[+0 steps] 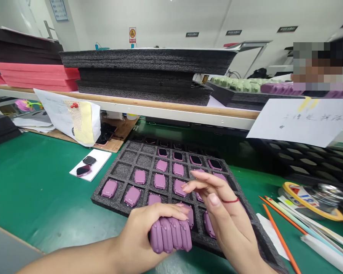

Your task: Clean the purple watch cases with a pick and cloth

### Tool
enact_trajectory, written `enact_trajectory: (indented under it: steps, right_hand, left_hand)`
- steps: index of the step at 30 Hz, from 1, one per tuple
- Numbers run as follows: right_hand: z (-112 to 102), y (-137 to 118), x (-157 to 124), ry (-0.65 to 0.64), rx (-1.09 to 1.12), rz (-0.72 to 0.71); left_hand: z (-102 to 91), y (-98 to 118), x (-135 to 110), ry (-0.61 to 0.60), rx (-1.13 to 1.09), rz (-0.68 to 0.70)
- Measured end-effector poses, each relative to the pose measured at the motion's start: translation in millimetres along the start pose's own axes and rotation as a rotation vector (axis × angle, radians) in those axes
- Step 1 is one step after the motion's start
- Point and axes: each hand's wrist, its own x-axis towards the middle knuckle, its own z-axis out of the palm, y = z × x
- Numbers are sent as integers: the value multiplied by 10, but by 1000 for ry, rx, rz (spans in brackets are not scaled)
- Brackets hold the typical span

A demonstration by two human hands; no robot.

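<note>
My left hand (pixel 138 234) is wrapped round a row of several purple watch cases (pixel 170 235), pressed side by side at the near edge of the tray. My right hand (pixel 231 217) hovers over the tray's right part, fingers stretched and thumb apart, with nothing visible between them. Below both hands lies a black foam tray (pixel 98 201) with square compartments. Many hold a purple watch case (pixel 109 188) with its back up; farther back, some show a dark screen (pixel 195 159). My hands hide part of the near rows.
Left of the tray, two watch pieces lie on a white pad (pixel 95 169). On the right are an orange stick (pixel 281 238), other sticks, a tape roll (pixel 297 198) and a metal tin (pixel 330 196). A shelf (pixel 160 108) bears black foam stacks (pixel 143 82). Another person is behind it.
</note>
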Motion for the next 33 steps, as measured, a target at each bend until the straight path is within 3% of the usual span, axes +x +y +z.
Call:
enact_trajectory:
  steps: [2,4,8,11,19,26,29,33]
  right_hand:
    - [-31,-45,26,-37,-49,-56]
    - [-79,-104,47,-138,-110,-152]
    - [-133,-192,48,-436,-232,-293]
    - [-106,-200,27,-499,-328,-264]
    - [-41,-212,64,-368,-216,-158]
    - [-81,-319,80,123,-74,-122]
    - [-98,-329,74,141,-53,-104]
    - [-140,-295,70,72,-84,-117]
  left_hand:
    - [6,0,12,9,-24,-5]
    - [13,0,29,22,-160,-104]
    - [16,-28,77,20,-798,-435]
    - [19,-75,95,31,-1059,-549]
    - [50,-150,56,-23,-1160,-626]
    - [7,-168,89,-163,-1261,-513]
    - [-17,-151,99,-232,-1296,-443]
    - [-30,-145,102,-268,-1309,-415]
